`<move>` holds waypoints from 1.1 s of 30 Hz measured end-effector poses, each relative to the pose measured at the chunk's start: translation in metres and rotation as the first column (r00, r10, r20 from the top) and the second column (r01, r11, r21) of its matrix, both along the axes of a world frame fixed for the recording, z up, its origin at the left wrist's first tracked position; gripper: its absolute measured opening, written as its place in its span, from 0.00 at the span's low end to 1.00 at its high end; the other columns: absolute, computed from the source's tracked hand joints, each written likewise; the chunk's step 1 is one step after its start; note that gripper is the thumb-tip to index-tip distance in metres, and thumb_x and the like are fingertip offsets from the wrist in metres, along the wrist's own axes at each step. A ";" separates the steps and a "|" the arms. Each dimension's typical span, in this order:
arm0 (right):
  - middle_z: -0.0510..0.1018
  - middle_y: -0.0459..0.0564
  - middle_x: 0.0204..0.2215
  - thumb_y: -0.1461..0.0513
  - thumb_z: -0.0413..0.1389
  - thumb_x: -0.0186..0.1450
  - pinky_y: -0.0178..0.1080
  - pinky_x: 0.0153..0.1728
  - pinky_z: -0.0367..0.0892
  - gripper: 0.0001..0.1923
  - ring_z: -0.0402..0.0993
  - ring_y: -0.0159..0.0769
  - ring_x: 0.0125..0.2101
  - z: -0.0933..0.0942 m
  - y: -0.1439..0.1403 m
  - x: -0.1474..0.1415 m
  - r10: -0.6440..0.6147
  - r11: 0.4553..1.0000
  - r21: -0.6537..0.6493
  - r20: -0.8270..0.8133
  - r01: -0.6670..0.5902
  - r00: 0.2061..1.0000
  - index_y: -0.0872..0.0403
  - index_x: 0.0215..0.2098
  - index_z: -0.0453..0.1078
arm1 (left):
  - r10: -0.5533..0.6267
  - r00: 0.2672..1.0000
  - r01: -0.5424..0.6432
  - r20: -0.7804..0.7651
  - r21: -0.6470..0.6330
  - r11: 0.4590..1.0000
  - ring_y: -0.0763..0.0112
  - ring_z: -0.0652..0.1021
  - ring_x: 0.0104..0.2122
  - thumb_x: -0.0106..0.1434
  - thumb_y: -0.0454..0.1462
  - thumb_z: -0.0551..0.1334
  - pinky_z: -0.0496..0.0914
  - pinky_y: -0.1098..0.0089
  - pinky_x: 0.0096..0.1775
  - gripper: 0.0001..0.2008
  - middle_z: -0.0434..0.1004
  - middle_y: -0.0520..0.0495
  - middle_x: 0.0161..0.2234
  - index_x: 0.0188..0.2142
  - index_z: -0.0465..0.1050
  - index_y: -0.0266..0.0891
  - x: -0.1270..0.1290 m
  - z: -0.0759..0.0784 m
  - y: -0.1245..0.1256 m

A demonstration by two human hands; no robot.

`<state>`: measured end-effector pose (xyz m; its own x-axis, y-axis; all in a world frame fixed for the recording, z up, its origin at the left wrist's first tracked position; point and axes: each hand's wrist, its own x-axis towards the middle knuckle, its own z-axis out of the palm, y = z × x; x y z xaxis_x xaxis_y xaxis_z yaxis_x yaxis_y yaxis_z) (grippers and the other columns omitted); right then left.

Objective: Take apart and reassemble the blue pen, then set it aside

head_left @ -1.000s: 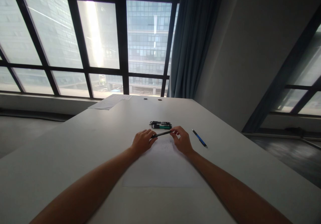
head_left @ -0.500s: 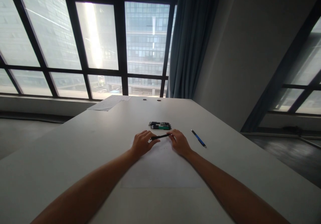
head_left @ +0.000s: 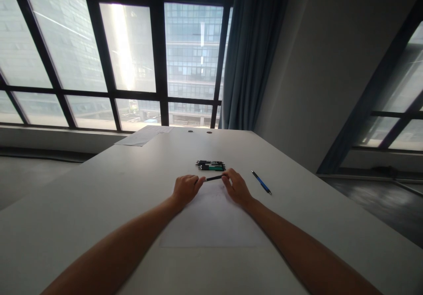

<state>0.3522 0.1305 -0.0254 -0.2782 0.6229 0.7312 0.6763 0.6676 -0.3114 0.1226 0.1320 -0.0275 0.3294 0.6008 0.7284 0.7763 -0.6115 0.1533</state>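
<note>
A dark pen (head_left: 214, 178) spans the gap between my hands, tilted slightly up to the right. My left hand (head_left: 187, 188) is closed around its left end, the thumb along it. At the other end, my right hand (head_left: 235, 186) pinches the pen between thumb and fingers. Below the hands lies a white sheet of paper (head_left: 211, 224), its upper part partly covered by them. Just beyond the hands, several pens (head_left: 211, 167), black and green, rest side by side. To the right of my right hand lies a blue pen (head_left: 261, 182), apart from the others.
The white table (head_left: 99, 207) reaches toward the windows. Loose papers (head_left: 142, 136) lie at its far left edge. Two round dark spots (head_left: 209, 132) sit near the far edge. A blue curtain (head_left: 247, 66) hangs behind it on the right.
My left fingers have closed further over the pen's left end, hiding more of it. My right hand has shifted very little. The other pens and the paper are unmoved.
</note>
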 end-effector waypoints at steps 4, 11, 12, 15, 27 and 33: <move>0.73 0.50 0.35 0.54 0.45 0.72 0.40 0.38 0.63 0.15 0.70 0.36 0.33 0.000 0.000 -0.001 0.014 1.000 -0.018 0.016 -0.013 1.000 0.53 0.39 0.67 | -0.017 1.000 0.017 0.008 0.010 1.000 0.74 0.68 0.19 0.72 0.47 0.45 0.51 0.71 0.25 0.30 0.71 0.48 0.18 0.18 0.66 0.37 0.001 0.000 0.000; 0.74 0.49 0.36 0.61 0.54 0.67 0.41 0.39 0.63 0.04 0.70 0.36 0.33 -0.003 0.002 -0.002 -0.053 0.997 -0.053 0.045 0.056 0.998 0.53 0.38 0.70 | -0.121 0.988 0.117 0.096 0.046 0.992 0.75 0.73 0.24 0.69 0.48 0.53 0.62 0.74 0.28 0.19 0.76 0.49 0.27 0.31 0.72 0.38 0.001 0.006 -0.005; 0.74 0.49 0.36 0.62 0.55 0.66 0.41 0.39 0.63 0.03 0.70 0.36 0.33 -0.004 0.002 -0.002 -0.062 0.996 -0.057 0.049 0.065 0.997 0.53 0.37 0.70 | -0.169 0.982 0.164 0.083 0.064 0.984 0.75 0.74 0.26 0.69 0.48 0.54 0.64 0.74 0.29 0.18 0.77 0.48 0.30 0.33 0.72 0.38 0.001 0.006 -0.006; 0.75 0.49 0.35 0.64 0.58 0.64 0.41 0.39 0.63 0.01 0.70 0.36 0.33 -0.005 0.003 -0.002 -0.079 0.994 -0.073 0.064 0.083 0.995 0.53 0.36 0.71 | -0.314 0.949 0.315 -0.027 0.102 0.944 0.72 0.77 0.33 0.69 0.47 0.55 0.68 0.74 0.34 0.16 0.79 0.46 0.35 0.37 0.73 0.39 0.003 0.008 -0.009; 0.77 0.50 0.35 0.60 0.54 0.68 0.43 0.40 0.62 0.06 0.71 0.40 0.36 -0.005 0.006 0.000 -0.129 0.991 -0.035 0.087 0.132 0.988 0.53 0.37 0.72 | -0.004 1.000 0.002 0.013 0.114 0.994 0.59 0.74 0.48 0.66 0.34 0.56 0.64 0.54 0.52 0.13 0.76 0.42 0.49 0.49 0.71 0.40 0.000 0.008 -0.003; 0.76 0.51 0.30 0.53 0.43 0.73 0.41 0.37 0.59 0.21 0.69 0.38 0.33 0.001 -0.005 -0.014 -0.038 0.996 0.085 0.216 0.020 0.976 0.54 0.34 0.72 | -0.150 0.959 0.193 -0.239 0.168 0.967 0.58 0.70 0.54 0.69 0.38 0.54 0.57 0.50 0.59 0.18 0.72 0.43 0.55 0.57 0.65 0.43 0.006 0.011 -0.008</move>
